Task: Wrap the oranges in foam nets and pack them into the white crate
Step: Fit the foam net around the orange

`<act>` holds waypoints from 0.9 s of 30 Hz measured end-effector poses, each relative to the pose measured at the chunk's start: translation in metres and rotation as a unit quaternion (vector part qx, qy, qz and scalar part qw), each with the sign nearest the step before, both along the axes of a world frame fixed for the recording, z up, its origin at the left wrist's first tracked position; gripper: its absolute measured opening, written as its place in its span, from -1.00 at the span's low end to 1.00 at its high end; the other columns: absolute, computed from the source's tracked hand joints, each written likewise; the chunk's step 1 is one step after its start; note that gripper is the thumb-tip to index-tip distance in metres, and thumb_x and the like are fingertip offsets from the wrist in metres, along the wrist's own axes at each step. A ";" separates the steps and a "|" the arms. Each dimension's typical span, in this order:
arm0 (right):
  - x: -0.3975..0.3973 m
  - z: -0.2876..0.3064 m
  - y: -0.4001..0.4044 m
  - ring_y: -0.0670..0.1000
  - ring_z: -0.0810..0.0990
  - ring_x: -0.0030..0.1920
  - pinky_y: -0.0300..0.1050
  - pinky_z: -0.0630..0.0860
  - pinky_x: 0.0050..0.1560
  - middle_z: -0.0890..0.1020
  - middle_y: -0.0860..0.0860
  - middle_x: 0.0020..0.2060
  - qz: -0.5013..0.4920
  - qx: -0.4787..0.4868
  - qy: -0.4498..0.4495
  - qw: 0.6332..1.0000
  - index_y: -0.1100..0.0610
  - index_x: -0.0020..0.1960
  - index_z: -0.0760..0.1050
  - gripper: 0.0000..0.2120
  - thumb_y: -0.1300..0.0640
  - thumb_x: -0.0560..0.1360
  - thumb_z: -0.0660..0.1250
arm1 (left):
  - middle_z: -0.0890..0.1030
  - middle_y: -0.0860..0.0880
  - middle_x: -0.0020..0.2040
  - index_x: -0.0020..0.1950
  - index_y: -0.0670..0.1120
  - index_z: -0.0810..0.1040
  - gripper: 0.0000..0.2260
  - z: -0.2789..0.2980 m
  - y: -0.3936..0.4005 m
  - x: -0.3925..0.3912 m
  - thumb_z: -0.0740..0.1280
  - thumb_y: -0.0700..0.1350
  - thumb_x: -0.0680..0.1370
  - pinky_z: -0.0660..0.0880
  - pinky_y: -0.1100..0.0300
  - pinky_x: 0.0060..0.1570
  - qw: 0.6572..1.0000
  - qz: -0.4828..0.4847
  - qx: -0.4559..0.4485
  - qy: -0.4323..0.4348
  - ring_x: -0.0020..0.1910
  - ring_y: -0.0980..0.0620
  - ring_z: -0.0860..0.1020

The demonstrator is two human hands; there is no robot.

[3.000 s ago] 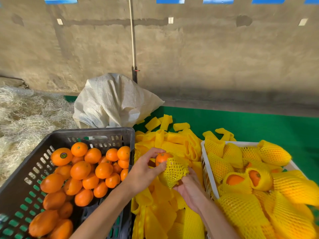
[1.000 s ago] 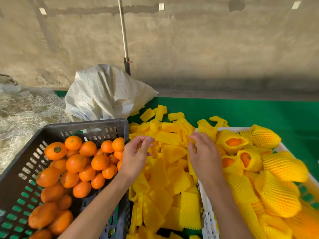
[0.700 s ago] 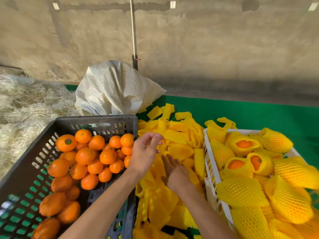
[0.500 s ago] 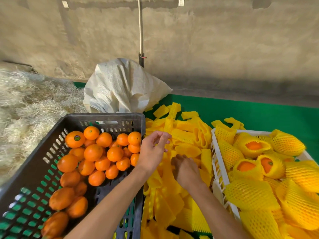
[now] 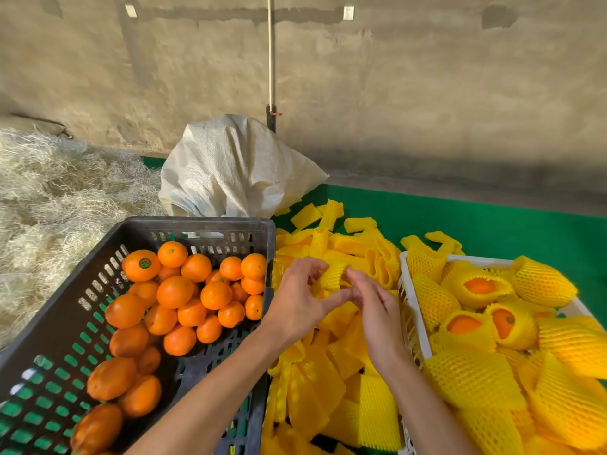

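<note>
Pinching foam net (image 5: pixel 333 274), long axis sideways.

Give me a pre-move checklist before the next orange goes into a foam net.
1. Net in hand: ok. Both the left hand and the right hand pinch one foam net above the loose net pile.
2. Net mouth opened wide enough: cannot tell; fingers hide it.
3. Orange ready in a grip: not ok. Neither hand holds one.
4. Unwrapped oranges within reach: ok, in the dark crate beside the left hand.
5. Space in the white crate: cannot tell; wrapped fruit covers what shows.
</note>
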State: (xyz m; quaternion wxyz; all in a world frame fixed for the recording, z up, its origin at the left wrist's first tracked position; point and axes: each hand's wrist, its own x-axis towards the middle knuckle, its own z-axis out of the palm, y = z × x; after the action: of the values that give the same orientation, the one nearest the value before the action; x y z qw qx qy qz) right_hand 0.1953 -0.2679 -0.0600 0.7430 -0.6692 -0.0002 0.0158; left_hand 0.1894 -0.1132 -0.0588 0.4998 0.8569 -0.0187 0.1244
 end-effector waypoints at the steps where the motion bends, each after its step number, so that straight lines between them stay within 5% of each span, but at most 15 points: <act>1: 0.000 -0.001 -0.001 -0.16 0.68 0.06 -0.20 0.55 0.08 0.73 -0.15 0.00 0.007 -0.017 -0.003 1.000 -0.16 0.09 0.70 -0.82 -0.07 0.62 0.32 | 0.53 0.14 0.08 0.23 0.05 0.54 -0.63 0.001 -0.001 0.001 0.50 0.16 0.52 0.45 0.32 0.01 1.000 0.009 0.006 -0.011 0.08 0.17 0.49; 4: 0.002 -0.003 -0.001 -0.07 0.69 -0.08 -0.19 0.60 -0.05 0.75 -0.06 -0.04 0.002 -0.025 -0.004 1.000 -0.06 0.12 0.68 -0.85 0.06 0.60 0.37 | 0.59 0.07 0.05 0.14 -0.01 0.63 -0.89 0.006 0.000 0.000 0.41 -0.12 0.62 0.49 0.25 -0.04 0.998 0.021 -0.019 -0.057 0.05 0.13 0.55; 7: 0.009 -0.004 -0.001 -0.03 0.60 -0.24 -0.19 0.53 -0.17 0.73 0.10 -0.16 -0.035 0.162 0.115 0.979 0.14 0.21 0.60 -0.73 0.29 0.53 0.43 | 0.58 0.04 0.12 0.14 -0.06 0.67 -0.84 0.008 0.000 -0.004 0.44 -0.22 0.59 0.49 0.29 0.10 0.994 -0.040 0.047 -0.090 0.13 0.13 0.55; 10: 0.016 -0.009 -0.004 0.04 0.64 -0.01 -0.14 0.56 0.07 0.67 0.21 0.03 -0.047 0.292 0.183 0.937 0.34 0.30 0.51 -0.70 0.38 0.57 0.31 | 0.54 0.00 0.16 0.12 -0.10 0.66 -0.84 0.003 -0.009 -0.007 0.46 -0.26 0.56 0.41 0.26 0.24 0.983 -0.109 0.122 -0.088 0.21 0.06 0.49; 13: 0.017 -0.015 -0.002 0.08 0.57 0.22 -0.11 0.50 0.25 0.61 0.19 0.21 -0.038 0.336 0.214 0.916 0.34 0.32 0.50 -0.70 0.30 0.61 0.28 | 0.51 0.04 0.11 0.05 -0.07 0.62 -0.86 0.002 -0.009 -0.005 0.46 -0.28 0.55 0.41 0.27 0.21 0.986 -0.120 0.103 -0.061 0.20 0.06 0.47; 18: 0.017 -0.016 -0.002 -0.01 0.66 0.05 -0.18 0.55 -0.02 0.68 0.13 0.04 -0.062 0.317 0.213 0.922 0.23 0.08 0.57 -0.88 0.21 0.63 0.30 | 0.47 0.05 0.04 -0.05 -0.04 0.53 -0.80 -0.002 -0.011 -0.006 0.46 -0.31 0.50 0.39 0.17 0.14 0.974 -0.149 0.165 -0.034 0.09 0.05 0.41; 22: 0.018 -0.018 -0.002 0.00 0.63 0.17 -0.19 0.56 0.02 0.66 0.13 0.17 -0.055 0.350 0.222 0.909 0.23 0.23 0.54 -0.78 0.17 0.64 0.28 | 0.46 0.06 0.00 -0.04 -0.02 0.55 -0.82 -0.004 -0.012 -0.007 0.45 -0.29 0.53 0.36 0.20 0.08 0.970 -0.143 0.191 -0.048 0.05 0.06 0.39; 27: 0.022 -0.018 -0.006 0.02 0.72 0.02 -0.16 0.66 -0.12 0.69 0.14 0.11 -0.023 0.372 0.208 0.904 0.18 0.21 0.56 -0.69 0.03 0.70 0.13 | 0.55 0.00 -0.01 -0.01 -0.10 0.58 -0.89 0.000 -0.017 -0.010 0.42 -0.30 0.58 0.42 0.31 -0.06 0.974 -0.182 0.132 -0.023 -0.07 0.18 0.46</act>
State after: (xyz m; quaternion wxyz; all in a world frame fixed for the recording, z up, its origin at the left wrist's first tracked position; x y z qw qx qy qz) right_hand 0.2169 -0.2739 -0.0781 0.9212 -0.3257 0.1636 0.1363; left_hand 0.1796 -0.1298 -0.0593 0.3956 0.8947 -0.2021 0.0470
